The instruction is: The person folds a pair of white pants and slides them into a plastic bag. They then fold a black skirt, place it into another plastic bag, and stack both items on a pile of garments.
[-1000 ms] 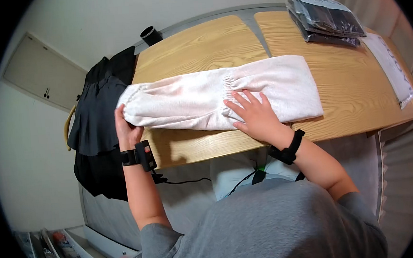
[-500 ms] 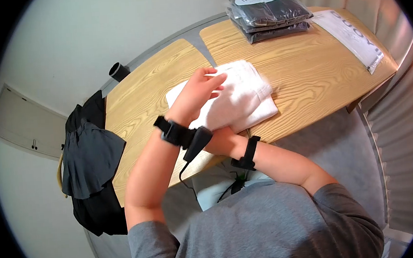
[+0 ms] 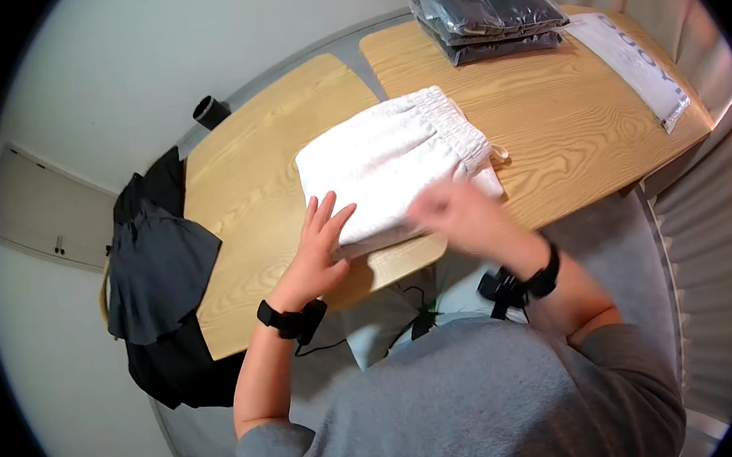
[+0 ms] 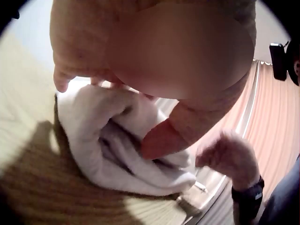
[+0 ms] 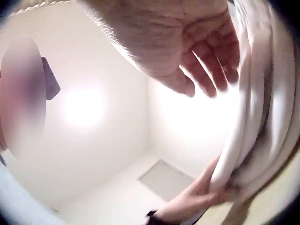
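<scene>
A folded white garment (image 3: 378, 164) with a gathered waistband lies on the wooden table near its front edge. The left hand (image 3: 313, 253) rests on its lower left corner with fingers spread; in the left wrist view the fingertips touch the thick folded layers of the garment (image 4: 84, 140). Blurred in the head view, the right hand (image 3: 467, 221) is at the garment's lower right side. In the right wrist view the right hand (image 5: 201, 51) has loosely extended fingers beside the folds and holds nothing.
Packaged dark garments (image 3: 491, 16) are stacked at the back right, beside a flat white printed bag (image 3: 630, 66). Dark clothes (image 3: 161, 277) hang over the left edge. A black cylinder (image 3: 211, 112) stands behind the table's left part.
The long white garment has been folded into a shorter bundle. The left hand has come back from above it to its left corner, and the right hand has moved right.
</scene>
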Demonstrator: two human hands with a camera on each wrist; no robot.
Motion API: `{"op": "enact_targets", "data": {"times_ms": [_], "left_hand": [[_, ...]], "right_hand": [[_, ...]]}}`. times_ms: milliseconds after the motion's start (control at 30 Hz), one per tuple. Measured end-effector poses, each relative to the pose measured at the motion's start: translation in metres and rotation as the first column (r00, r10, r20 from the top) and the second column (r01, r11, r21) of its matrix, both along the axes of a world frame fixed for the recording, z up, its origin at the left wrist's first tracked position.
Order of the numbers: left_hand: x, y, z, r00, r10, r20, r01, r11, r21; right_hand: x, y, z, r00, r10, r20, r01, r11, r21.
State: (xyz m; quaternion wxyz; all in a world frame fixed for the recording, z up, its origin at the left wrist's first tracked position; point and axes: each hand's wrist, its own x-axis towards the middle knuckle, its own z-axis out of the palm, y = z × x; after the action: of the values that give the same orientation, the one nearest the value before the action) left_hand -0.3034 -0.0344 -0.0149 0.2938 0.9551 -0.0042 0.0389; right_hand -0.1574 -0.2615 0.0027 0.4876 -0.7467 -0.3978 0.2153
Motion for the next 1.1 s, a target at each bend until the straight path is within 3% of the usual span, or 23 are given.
{"op": "enact_targets", "data": {"times_ms": [33,67,100,133,167,200,233,300,367,433,500,533,633,700,767,833,867,900,933,967,1033,1100], "left_hand": [[-0.001,-0.002,-0.010,0.998,0.005,0.059,-0.010,0.997,0.081],[0.000,-0.005,-0.017,0.996,0.023,0.081,-0.033,0.992,0.125],[0.000,-0.008,-0.019,0.996,0.028,0.083,-0.037,0.993,0.109],[0.001,-0.012,-0.019,0.993,0.034,0.111,-0.055,0.979,0.198],[0.001,-0.013,-0.019,0.989,0.038,0.140,-0.078,0.955,0.286],[0.001,-0.012,-0.020,0.988,0.045,0.147,-0.085,0.957,0.276],[0.001,-0.011,-0.021,0.976,0.091,0.198,-0.135,0.967,0.216],[-0.004,-0.010,-0.022,0.958,0.159,0.240,-0.197,0.970,0.144],[-0.008,-0.012,-0.017,0.925,0.354,0.140,-0.351,0.935,-0.052],[-0.010,-0.013,-0.018,0.916,0.359,0.181,-0.366,0.931,0.005],[-0.006,-0.015,-0.018,0.922,0.331,0.201,-0.351,0.933,0.074],[-0.005,-0.015,-0.016,0.920,0.335,0.203,-0.354,0.933,0.068],[-0.004,-0.016,-0.012,0.930,0.299,0.214,-0.338,0.924,0.178],[-0.002,-0.014,-0.012,0.953,0.251,0.170,-0.291,0.914,0.282],[-0.001,-0.011,-0.012,0.958,0.231,0.170,-0.272,0.917,0.291],[0.000,-0.009,-0.012,0.962,0.212,0.170,-0.256,0.918,0.301],[0.000,-0.008,-0.011,0.968,0.221,0.122,-0.248,0.924,0.293],[0.000,-0.007,-0.010,0.971,0.228,0.076,-0.240,0.928,0.285],[0.000,-0.007,-0.009,0.971,0.223,0.082,-0.237,0.928,0.287],[0.000,-0.007,-0.007,0.975,0.218,0.051,-0.223,0.939,0.263],[-0.002,-0.009,-0.001,0.981,0.190,0.023,-0.190,0.951,0.244],[-0.003,-0.010,0.006,0.981,0.189,-0.041,-0.183,0.976,0.115]], "right_hand": [[0.018,-0.008,0.013,0.976,-0.214,0.042,0.212,0.976,0.044],[0.045,-0.009,-0.004,0.806,-0.450,0.384,0.402,0.893,0.203],[0.072,-0.009,-0.020,0.731,-0.497,0.468,0.446,0.867,0.224],[0.091,-0.009,-0.029,0.643,-0.537,0.547,0.484,0.837,0.254],[0.095,-0.009,-0.028,0.640,-0.529,0.557,0.480,0.842,0.247],[0.099,-0.008,-0.026,0.883,-0.412,0.224,0.410,0.910,0.056],[0.105,-0.006,-0.025,0.947,-0.270,-0.174,0.258,0.962,-0.091],[0.116,-0.001,-0.026,0.949,-0.242,-0.202,0.213,0.964,-0.157],[0.112,0.002,-0.003,0.866,-0.152,-0.476,0.076,0.982,-0.174],[0.114,0.005,0.002,0.849,-0.153,-0.506,0.044,0.974,-0.222],[0.123,0.006,-0.005,0.838,-0.051,-0.543,0.008,0.997,-0.081],[0.116,0.003,0.007,0.779,0.008,-0.627,-0.001,1.000,0.012],[0.117,-0.014,0.016,0.737,0.005,-0.675,0.013,1.000,0.021],[0.117,-0.022,-0.011,0.716,-0.057,-0.696,0.076,0.997,-0.004],[0.119,-0.028,-0.034,0.691,-0.268,-0.672,0.244,0.961,-0.133],[0.131,-0.033,-0.039,0.736,-0.292,-0.611,0.214,0.956,-0.200],[0.124,-0.029,-0.031,0.896,-0.426,-0.126,0.405,0.900,-0.160],[0.116,-0.026,-0.022,0.778,-0.496,0.385,0.545,0.838,-0.023],[0.101,-0.025,-0.003,0.694,-0.488,0.530,0.429,0.871,0.241],[0.092,-0.021,-0.002,0.687,-0.496,0.531,0.435,0.866,0.247],[0.079,-0.016,-0.001,0.539,-0.009,0.842,0.217,0.968,-0.128],[0.071,-0.013,-0.036,0.762,0.071,0.643,0.133,0.956,-0.263]]}}
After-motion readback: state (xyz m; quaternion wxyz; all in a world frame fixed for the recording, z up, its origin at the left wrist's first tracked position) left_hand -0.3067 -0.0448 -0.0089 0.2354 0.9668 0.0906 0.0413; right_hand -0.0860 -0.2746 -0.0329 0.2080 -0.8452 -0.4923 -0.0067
